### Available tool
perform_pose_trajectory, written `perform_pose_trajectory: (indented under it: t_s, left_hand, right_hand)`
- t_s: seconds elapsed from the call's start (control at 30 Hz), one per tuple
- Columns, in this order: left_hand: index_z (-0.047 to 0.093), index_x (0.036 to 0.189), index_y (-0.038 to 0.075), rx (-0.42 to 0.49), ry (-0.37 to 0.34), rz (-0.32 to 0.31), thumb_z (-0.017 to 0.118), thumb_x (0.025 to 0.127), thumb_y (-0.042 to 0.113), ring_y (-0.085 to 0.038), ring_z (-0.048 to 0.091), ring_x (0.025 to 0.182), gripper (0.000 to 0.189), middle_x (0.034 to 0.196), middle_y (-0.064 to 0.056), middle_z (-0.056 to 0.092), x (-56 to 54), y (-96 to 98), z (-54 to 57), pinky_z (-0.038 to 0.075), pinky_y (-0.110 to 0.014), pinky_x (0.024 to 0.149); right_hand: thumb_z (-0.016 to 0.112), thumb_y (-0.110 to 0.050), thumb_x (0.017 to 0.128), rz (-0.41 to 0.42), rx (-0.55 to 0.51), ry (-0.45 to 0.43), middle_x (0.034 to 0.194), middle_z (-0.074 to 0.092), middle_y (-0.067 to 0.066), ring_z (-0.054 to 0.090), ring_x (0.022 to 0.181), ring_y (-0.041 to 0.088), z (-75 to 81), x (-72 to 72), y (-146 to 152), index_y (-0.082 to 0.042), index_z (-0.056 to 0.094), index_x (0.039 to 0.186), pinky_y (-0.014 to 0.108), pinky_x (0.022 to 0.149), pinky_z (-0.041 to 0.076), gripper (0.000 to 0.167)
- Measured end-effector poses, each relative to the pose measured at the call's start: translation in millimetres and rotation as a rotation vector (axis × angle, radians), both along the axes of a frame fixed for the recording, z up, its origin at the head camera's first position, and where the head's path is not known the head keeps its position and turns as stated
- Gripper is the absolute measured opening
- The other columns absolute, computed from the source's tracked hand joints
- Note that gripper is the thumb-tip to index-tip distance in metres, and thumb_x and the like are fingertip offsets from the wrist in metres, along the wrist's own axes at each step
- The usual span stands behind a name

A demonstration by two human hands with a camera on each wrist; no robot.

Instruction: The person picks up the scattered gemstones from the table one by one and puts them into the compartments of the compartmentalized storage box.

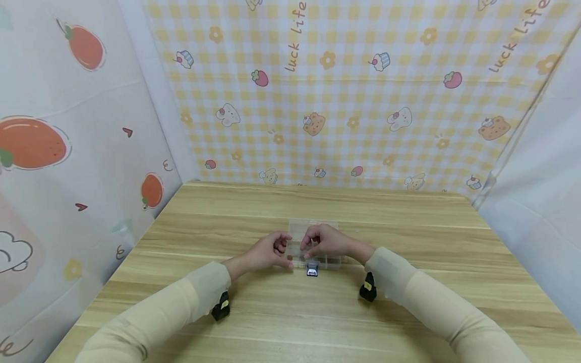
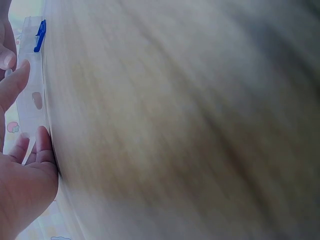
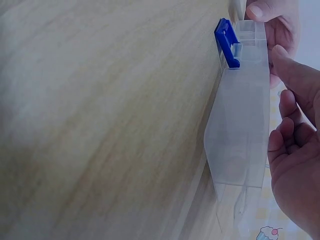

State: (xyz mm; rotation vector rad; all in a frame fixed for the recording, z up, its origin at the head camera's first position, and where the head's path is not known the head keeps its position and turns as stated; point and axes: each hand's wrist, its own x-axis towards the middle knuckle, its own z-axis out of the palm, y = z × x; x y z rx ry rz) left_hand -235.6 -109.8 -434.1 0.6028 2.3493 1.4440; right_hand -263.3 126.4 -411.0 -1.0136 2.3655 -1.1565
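Note:
A clear plastic compartment box point(image 1: 333, 262) lies on the table with its lid point(image 1: 299, 228) laid back; a blue latch point(image 1: 312, 270) sticks out at its front. My left hand point(image 1: 272, 250) is at the box's left end, thumb near the front corner, other fingers loosely bent along the side. Over the compartments, my right hand point(image 1: 328, 241) has thumb and forefinger drawn together. A small pale thing point(image 2: 8, 73) shows at its fingertips in the left wrist view. Inside the left front compartment is a small brown thing point(image 2: 37, 100). The right wrist view shows the box's frosted front wall point(image 3: 240, 120).
The wood-grain table point(image 1: 290, 312) spreads around the box. A yellow checked cloth point(image 1: 345, 126) hangs behind its back edge, with white printed cloth point(image 1: 104, 116) on the left. Black wrist cameras hang below both sleeves.

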Motion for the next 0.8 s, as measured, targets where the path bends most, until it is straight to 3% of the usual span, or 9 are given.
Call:
perform_pose_trajectory:
  t_s: [0.57, 0.8]
  left_hand:
    - [0.048, 0.131, -0.005, 0.019, -0.011, 0.003, 0.085, 0.073, 0.004, -0.027, 0.047, 0.096, 0.069, 0.109, -0.016, 0.051, -0.4, 0.5, -0.5, 0.044, -0.035, 0.08]
    - [0.048, 0.131, -0.002, 0.01, -0.003, 0.0, 0.086, 0.073, 0.008, -0.023, 0.047, 0.094, 0.07, 0.107, -0.012, 0.05, -1.8, 0.1, -2.5, 0.044, -0.033, 0.079]
  right_hand:
    - [0.081, -0.009, 0.079, -0.007, -0.001, 0.017, 0.09, 0.062, -0.002, 0.046, 0.078, 0.018, 0.8, -0.3, 1.8, -0.006, 0.073, 0.093, 0.027, 0.069, 0.038, 0.017]
    - [0.081, -0.008, 0.079, -0.003, -0.032, 0.024, 0.09, 0.063, 0.0, 0.048, 0.08, 0.02, 8.2, 0.4, 5.7, -0.003, 0.073, 0.095, 0.026, 0.068, 0.04, 0.019]
